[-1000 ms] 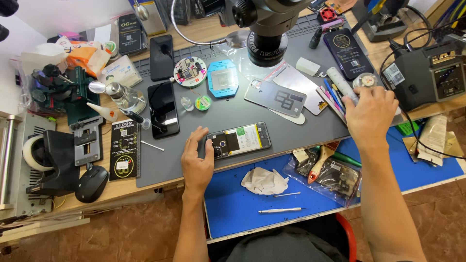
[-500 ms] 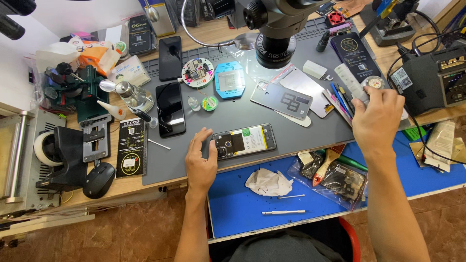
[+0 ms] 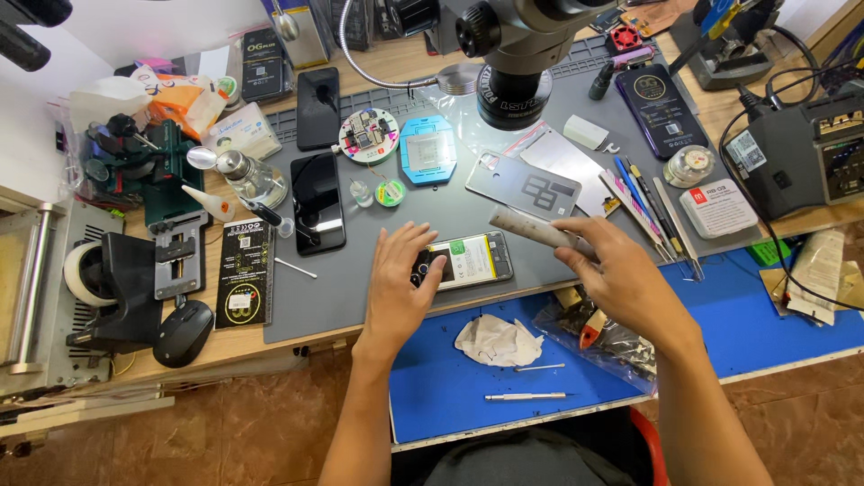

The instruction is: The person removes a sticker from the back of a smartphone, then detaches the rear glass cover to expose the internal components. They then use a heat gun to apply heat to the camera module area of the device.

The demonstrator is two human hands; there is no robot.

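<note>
Fingers of my left hand (image 3: 396, 283) press flat on the opened phone with its exposed battery (image 3: 463, 261); my right hand (image 3: 621, 279) pinches a grey metal ruler (image 3: 535, 229), which I judge needs aligning over it.

Left hand (image 3: 400, 283) covers opened phone (image 3: 468, 259) left end; microscope (image 3: 517, 45) top cut off.

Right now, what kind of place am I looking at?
Most likely a phone repair bench: a stereo microscope over a grey work mat, an opened phone under the left hand, and a soldering station.
</note>
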